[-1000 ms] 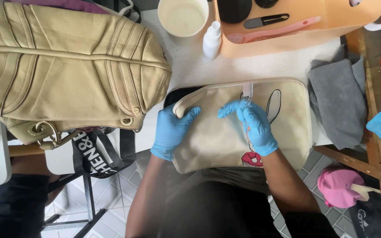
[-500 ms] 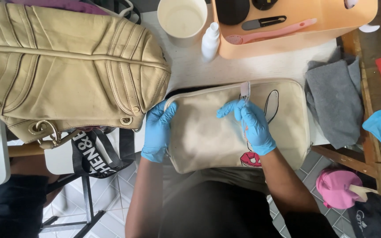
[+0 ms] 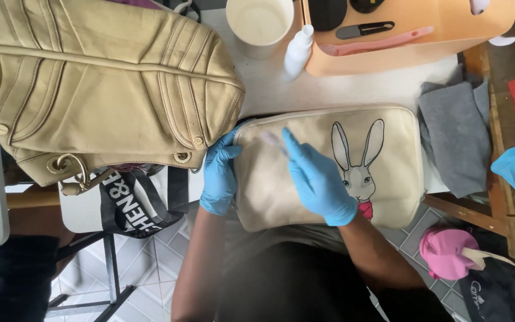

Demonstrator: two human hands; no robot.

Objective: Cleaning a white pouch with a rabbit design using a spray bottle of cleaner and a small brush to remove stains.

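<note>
cream fabric pouch with rabbit print [image 3: 329, 173]: soft, light, floppy. left hand [image 3: 219, 176] fingers clamping its left edge; right hand [image 3: 320, 182] pinching blurred small tool.

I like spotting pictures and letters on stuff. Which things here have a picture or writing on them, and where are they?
Cream pouch: middle of the table under both hands, with a drawn grey rabbit wearing a red bow.
Black strap: hangs off the table's left edge, wide, with big white letters.
Dark bag: bottom right on the floor, with small pale lettering and a cream handle.
</note>
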